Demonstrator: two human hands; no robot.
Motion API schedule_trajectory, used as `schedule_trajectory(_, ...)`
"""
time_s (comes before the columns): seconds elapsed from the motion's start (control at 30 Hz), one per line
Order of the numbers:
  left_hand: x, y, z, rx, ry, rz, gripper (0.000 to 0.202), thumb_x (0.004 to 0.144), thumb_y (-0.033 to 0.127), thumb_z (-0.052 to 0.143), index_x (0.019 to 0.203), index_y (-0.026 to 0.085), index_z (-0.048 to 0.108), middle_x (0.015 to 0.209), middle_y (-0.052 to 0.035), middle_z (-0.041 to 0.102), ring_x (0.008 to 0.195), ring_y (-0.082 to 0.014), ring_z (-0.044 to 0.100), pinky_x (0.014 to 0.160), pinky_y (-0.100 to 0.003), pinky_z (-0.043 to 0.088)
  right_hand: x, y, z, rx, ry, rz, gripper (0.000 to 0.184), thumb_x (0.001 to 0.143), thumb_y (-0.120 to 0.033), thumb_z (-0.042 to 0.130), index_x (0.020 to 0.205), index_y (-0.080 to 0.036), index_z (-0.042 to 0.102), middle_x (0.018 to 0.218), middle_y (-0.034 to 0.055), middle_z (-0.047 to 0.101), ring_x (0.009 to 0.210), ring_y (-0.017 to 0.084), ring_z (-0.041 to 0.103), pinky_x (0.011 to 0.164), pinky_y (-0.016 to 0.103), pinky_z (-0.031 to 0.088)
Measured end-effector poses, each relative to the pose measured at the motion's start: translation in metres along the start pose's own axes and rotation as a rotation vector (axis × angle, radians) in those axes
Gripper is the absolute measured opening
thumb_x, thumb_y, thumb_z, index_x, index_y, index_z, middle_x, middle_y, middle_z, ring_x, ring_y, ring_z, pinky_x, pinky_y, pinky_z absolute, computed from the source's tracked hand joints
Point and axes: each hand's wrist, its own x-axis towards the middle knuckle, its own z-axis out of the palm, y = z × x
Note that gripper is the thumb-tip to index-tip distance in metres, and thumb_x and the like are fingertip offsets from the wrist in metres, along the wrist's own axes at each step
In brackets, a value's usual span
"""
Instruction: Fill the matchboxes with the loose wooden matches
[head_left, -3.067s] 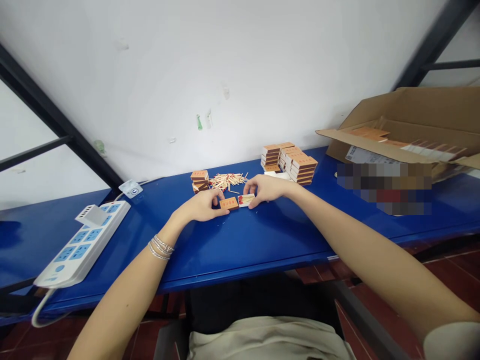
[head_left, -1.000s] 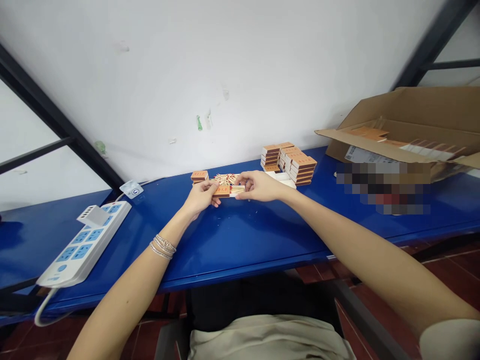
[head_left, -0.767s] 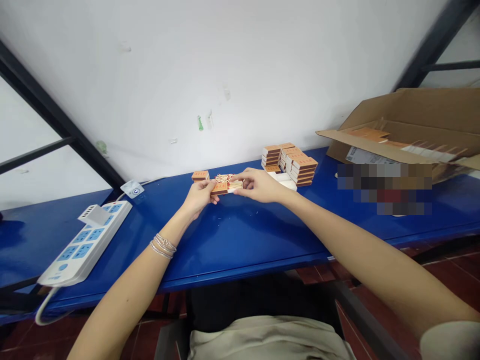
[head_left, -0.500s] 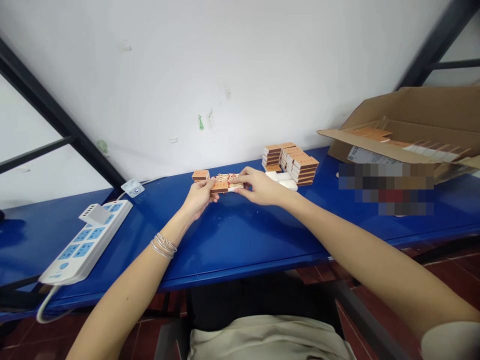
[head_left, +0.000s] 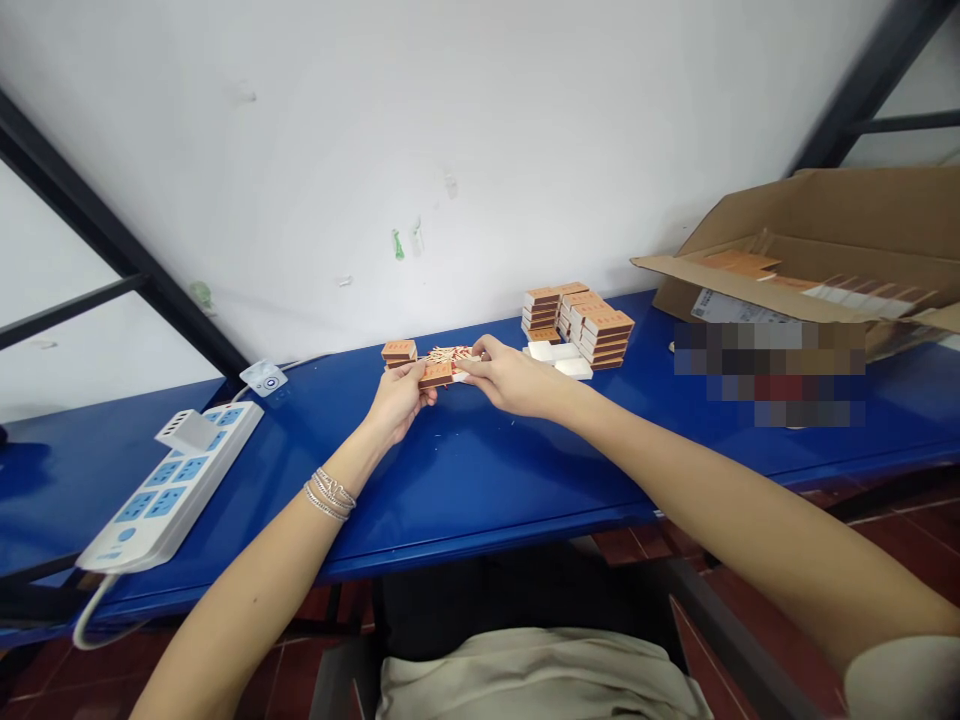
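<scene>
Orange cardboard matchbox is held between both hands in the head view, just in front of a pile of loose pale wooden matchsticks. Left hand has its fingers clamped together on the box's left end, while right hand pinches a white inner tray at the box's right end. Beyond them sit a short stack of orange matchboxes, taller orange matchbox stacks and loose white trays. Glossy blue table carries a white-and-blue power strip; an open brown cardboard carton stands at right.
</scene>
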Motion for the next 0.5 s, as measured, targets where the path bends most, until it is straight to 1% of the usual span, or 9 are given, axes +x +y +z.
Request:
schedule_trajectory(0.1, 0.000, -0.001, 0.001, 0.019, 0.004, 0.007, 0.023, 0.094, 0.014, 0.045, 0.080, 0.007, 0.062, 0.055, -0.0027, 0.059, 0.037, -0.0067, 0.046, 0.039, -0.020, 0.037, -0.001, -0.001, 0.000, -0.025, -0.022, -0.004, 0.033, 0.098, -0.029, 0.037, 0.116, -0.016, 0.062, 0.111, 0.0136, 0.051, 0.072, 0.015, 0.055, 0.074, 0.033, 0.043)
schedule_trajectory(0.17, -0.001, -0.001, 0.000, 0.033, -0.002, 0.011, 0.023, 0.094, 0.016, 0.047, 0.082, 0.007, 0.063, 0.054, -0.0026, 0.059, 0.037, -0.0067, 0.046, 0.039, -0.020, 0.037, -0.001, -0.002, 0.000, -0.029, -0.030, -0.003, 0.033, 0.098, -0.028, 0.038, 0.116, -0.016, 0.062, 0.110, 0.0137, 0.051, 0.071, 0.015, 0.054, 0.073, 0.033, 0.043)
schedule_trajectory(0.33, 0.000, -0.003, -0.001, 0.044, 0.000, 0.043, 0.024, 0.092, 0.026, 0.054, 0.083, 0.007, 0.065, 0.055, -0.0027, 0.060, 0.039, -0.0065, 0.047, 0.040, -0.020, 0.038, -0.001, 0.000, 0.003, -0.008, -0.012, 0.008, 0.033, 0.097, -0.028, 0.039, 0.118, -0.017, 0.063, 0.110, 0.0129, 0.050, 0.070, 0.015, 0.052, 0.073, 0.033, 0.043)
schedule_trajectory(0.4, 0.000, -0.007, 0.001, 0.055, 0.029, 0.080, 0.026, 0.091, 0.031, 0.056, 0.082, 0.008, 0.065, 0.051, -0.0003, 0.057, 0.037, -0.0062, 0.046, 0.040, -0.019, 0.037, -0.001, 0.000, 0.005, -0.002, 0.007, -0.004, 0.034, 0.097, -0.029, 0.039, 0.117, -0.017, 0.063, 0.110, 0.0127, 0.050, 0.072, 0.015, 0.052, 0.073, 0.033, 0.044)
schedule_trajectory(0.5, -0.001, -0.012, 0.004, 0.081, 0.064, 0.120, 0.029, 0.092, 0.038, 0.054, 0.083, 0.012, 0.060, 0.048, 0.0031, 0.052, 0.035, -0.0068, 0.044, 0.037, -0.019, 0.034, -0.001, -0.004, 0.007, 0.007, 0.047, -0.049, 0.033, 0.097, -0.029, 0.039, 0.118, -0.018, 0.063, 0.110, 0.0122, 0.049, 0.075, 0.016, 0.053, 0.075, 0.033, 0.045)
